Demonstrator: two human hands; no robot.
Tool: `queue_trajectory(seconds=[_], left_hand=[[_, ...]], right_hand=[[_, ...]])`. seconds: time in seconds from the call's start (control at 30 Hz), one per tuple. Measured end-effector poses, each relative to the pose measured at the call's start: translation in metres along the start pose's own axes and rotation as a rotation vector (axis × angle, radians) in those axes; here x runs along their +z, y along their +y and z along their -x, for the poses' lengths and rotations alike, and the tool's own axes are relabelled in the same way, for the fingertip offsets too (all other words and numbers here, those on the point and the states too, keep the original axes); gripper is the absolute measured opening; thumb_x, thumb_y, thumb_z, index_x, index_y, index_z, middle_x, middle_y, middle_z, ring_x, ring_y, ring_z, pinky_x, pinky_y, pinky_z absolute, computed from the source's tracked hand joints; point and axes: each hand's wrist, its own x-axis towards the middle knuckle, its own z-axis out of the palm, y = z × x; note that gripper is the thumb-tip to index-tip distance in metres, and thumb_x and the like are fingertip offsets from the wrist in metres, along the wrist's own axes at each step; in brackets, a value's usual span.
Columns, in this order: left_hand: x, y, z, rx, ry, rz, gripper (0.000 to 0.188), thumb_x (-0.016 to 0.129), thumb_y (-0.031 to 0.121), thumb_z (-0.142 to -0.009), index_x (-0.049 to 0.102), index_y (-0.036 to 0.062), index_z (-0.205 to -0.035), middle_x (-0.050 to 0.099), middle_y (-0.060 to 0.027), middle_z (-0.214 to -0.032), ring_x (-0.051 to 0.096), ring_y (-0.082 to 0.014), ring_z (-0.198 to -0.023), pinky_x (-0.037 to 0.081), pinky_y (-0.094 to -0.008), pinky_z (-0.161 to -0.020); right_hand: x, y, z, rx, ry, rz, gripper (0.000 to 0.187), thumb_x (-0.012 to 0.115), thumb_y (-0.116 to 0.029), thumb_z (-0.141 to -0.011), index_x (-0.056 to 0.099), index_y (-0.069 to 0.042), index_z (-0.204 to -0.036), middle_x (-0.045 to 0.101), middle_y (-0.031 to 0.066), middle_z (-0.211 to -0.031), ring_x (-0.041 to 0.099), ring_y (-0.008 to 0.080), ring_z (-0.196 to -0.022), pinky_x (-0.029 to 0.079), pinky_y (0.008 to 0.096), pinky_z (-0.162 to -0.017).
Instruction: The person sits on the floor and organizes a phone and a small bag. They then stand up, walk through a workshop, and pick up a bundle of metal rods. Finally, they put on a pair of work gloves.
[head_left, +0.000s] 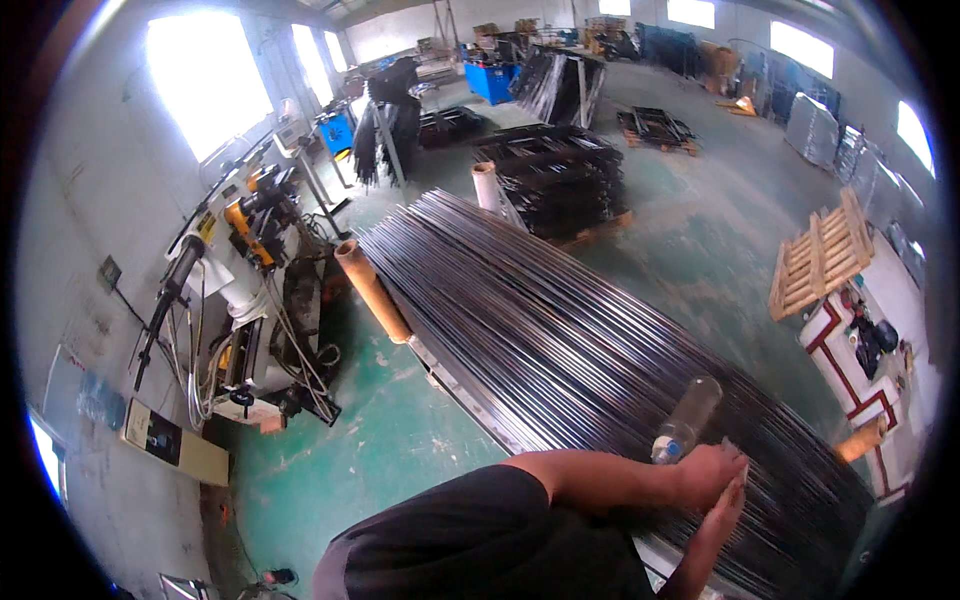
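My left hand (pixel 708 474) reaches across from my dark sleeve and meets my right hand (pixel 725 512) over the near right part of a stack of long dark metal rods (pixel 540 320). Both hands are closed and pressed together, with a small pale edge showing between them; what it is I cannot make out. Just beyond my left wrist, a clear plastic bottle (pixel 692 412) lies on the rods, its capped end toward my forearm.
Brown cardboard tubes (pixel 372 290) stand at the stack's edges. On the left is an orange-and-white machine (pixel 250 225) with hanging hoses. Behind lies a pile of dark metal parts (pixel 555 180); a wooden pallet (pixel 822 255) leans at right. The floor (pixel 370 440) is green.
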Motion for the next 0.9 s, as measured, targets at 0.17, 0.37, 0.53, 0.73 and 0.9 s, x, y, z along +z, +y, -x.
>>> queue_trajectory(seconds=[0.17,0.37,0.53,0.73,0.9], left_hand=[[0.002,-0.004,0.007,-0.073,-0.077,0.027,0.050,0.073,0.030,-0.082,0.051,0.0020,-0.117,0.063,-0.0186,-0.106,0.070,-0.0392,-0.086,0.058,-0.0499,-0.069],[-0.032,0.015,0.003,-0.156,-0.256,-0.071,0.043,0.072,0.023,-0.084,0.050,0.0023,-0.116,0.068,-0.0184,-0.102,0.072,-0.0351,-0.087,0.059,-0.0456,-0.072],[0.009,0.005,-0.001,-0.035,-0.185,-0.227,0.036,0.070,0.020,-0.086,0.055,0.0028,-0.113,0.069,-0.0159,-0.103,0.073,-0.0326,-0.085,0.060,-0.0433,-0.070],[0.027,0.012,0.000,-0.102,-0.192,-0.099,0.029,0.065,0.018,-0.089,0.055,0.0030,-0.112,0.069,-0.0183,-0.103,0.073,-0.0349,-0.086,0.059,-0.0457,-0.069],[0.039,0.011,-0.016,-0.169,-0.192,0.014,0.027,0.057,0.027,-0.096,0.055,0.0068,-0.112,0.071,-0.0209,-0.101,0.073,-0.0406,-0.084,0.057,-0.0541,-0.066]], right_hand=[[0.010,-0.020,0.015,-0.050,-0.067,0.204,0.054,0.045,-0.046,-0.109,0.057,0.005,-0.125,0.064,0.0170,-0.121,0.061,0.0236,-0.106,0.049,0.0372,-0.093],[-0.004,-0.001,0.012,-0.090,0.028,0.293,0.039,0.049,-0.031,-0.107,0.062,0.003,-0.119,0.067,0.0176,-0.115,0.063,0.0272,-0.103,0.049,0.0389,-0.091],[-0.004,0.030,-0.013,-0.073,0.143,0.361,0.031,0.056,-0.023,-0.100,0.067,0.004,-0.113,0.071,0.0191,-0.108,0.067,0.0304,-0.095,0.052,0.0419,-0.084],[-0.026,0.048,-0.059,0.440,0.326,-0.094,0.033,0.066,-0.016,-0.092,0.068,0.006,-0.116,0.071,0.0114,-0.103,0.069,0.0255,-0.090,0.056,0.0408,-0.072],[-0.053,0.043,-0.080,0.447,0.228,-0.299,0.032,0.056,-0.018,-0.099,0.066,0.003,-0.121,0.070,0.0138,-0.109,0.070,0.0277,-0.099,0.058,0.0422,-0.082]])
